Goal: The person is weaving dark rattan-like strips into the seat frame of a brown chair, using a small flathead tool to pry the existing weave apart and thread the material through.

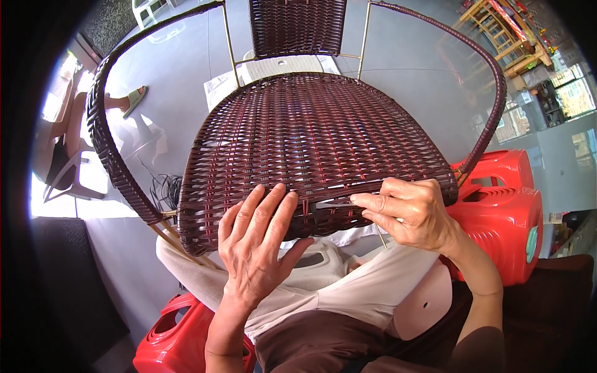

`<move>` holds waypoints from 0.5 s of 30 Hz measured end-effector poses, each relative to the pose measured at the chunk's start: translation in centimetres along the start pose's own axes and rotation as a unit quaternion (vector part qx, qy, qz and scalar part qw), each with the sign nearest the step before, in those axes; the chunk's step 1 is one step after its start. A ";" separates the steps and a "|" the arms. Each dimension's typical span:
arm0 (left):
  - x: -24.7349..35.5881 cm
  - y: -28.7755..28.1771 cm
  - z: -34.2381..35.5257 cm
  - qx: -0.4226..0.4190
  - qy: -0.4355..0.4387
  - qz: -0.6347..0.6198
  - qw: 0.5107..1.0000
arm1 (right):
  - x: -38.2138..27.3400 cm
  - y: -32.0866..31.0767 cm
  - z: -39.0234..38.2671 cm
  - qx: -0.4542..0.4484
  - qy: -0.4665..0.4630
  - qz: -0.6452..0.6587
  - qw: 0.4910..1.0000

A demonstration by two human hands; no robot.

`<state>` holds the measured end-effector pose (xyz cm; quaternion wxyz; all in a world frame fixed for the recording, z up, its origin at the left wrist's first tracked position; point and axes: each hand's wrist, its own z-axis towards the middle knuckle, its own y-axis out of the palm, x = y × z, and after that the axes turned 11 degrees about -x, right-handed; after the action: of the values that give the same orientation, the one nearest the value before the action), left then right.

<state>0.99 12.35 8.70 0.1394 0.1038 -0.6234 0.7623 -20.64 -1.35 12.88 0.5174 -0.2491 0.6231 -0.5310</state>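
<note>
Left hand [255, 258] first: fingers loosely spread and laid over the seat [311, 137] at its front edge, thumb swung out to the side, clutching nothing. And the right hand [420, 214]—thumb and forefinger pinched together on a slim tool [334, 204], its shiny length pointing left along the weave. A thin rod [380, 237] slants down just below that hand.

Under the seat's front, pale trousers [367, 283] spread wide; red stools [504, 224] crowd in at the right, another red stool [171, 345] at lower left. Beyond lies the grey floor [398, 87], with a dark tangle of strands [165, 189] to the left of the seat. Farther left, another person's sandalled foot [134, 99]; far right, a wooden rack [507, 31].

Now the seat against those fingers: it's dark brown-red wicker, the front rim right beneath both hands, the left touching it, the tool's length lying at the rim between them—while the backrest [297, 28] stands well beyond.
</note>
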 end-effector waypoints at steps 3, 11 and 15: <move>0.1 -0.1 -0.1 -0.002 0.014 0.003 1.000 | 0.4 0.6 0.0 0.030 -0.001 0.009 0.999; 0.2 -0.2 -0.3 -0.010 0.018 0.006 1.000 | 0.2 1.3 -0.3 0.075 -0.018 -0.021 0.997; 0.3 -0.1 -0.3 -0.006 0.022 0.015 1.000 | 0.1 1.3 -0.3 0.072 -0.017 0.003 0.997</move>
<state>0.77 12.64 8.88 0.1420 0.0772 -0.6260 0.7628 -20.67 -0.96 11.62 0.5464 -0.2182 0.5750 -0.5685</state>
